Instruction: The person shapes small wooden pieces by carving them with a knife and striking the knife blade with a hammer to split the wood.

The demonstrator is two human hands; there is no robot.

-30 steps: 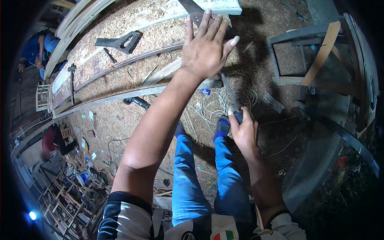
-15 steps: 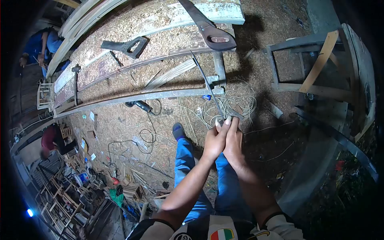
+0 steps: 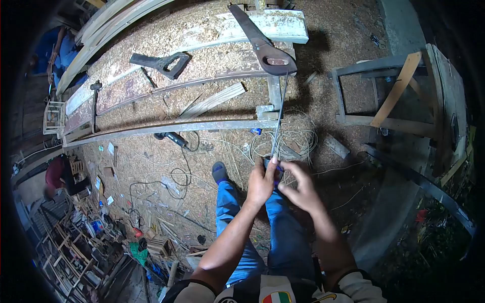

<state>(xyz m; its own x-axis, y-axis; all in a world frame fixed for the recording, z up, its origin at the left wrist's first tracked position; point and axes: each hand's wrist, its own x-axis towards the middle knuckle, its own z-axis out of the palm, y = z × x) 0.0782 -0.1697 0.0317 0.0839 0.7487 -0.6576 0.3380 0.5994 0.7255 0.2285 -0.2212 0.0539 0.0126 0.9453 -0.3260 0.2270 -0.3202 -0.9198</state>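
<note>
Gripped in my left hand [image 3: 261,184] is the near end of a long, thin metal strip [image 3: 280,118], which I see almost edge-on; I cannot make out what tool it is. It points away from me, its far tip close to the handle of a handsaw [image 3: 275,59] on the workbench. My right hand [image 3: 301,189] is just right of the left one, fingers spread and curved, with nothing visible in it. Left of the handsaw, a second, short saw [image 3: 162,63] lies among wood shavings on the workbench [image 3: 202,73].
A hammer [image 3: 95,103] rests at the bench's left. On the floor are a corded power tool [image 3: 173,139], a coil of pale cable [image 3: 300,139] and wood offcuts. A wooden frame [image 3: 384,118] stands right. Two other people [image 3: 60,174] [image 3: 58,50] are at the left.
My right hand has come off my left and opened to the right. The metal strip has swung from leaning left to leaning slightly right. The view has shifted a little.
</note>
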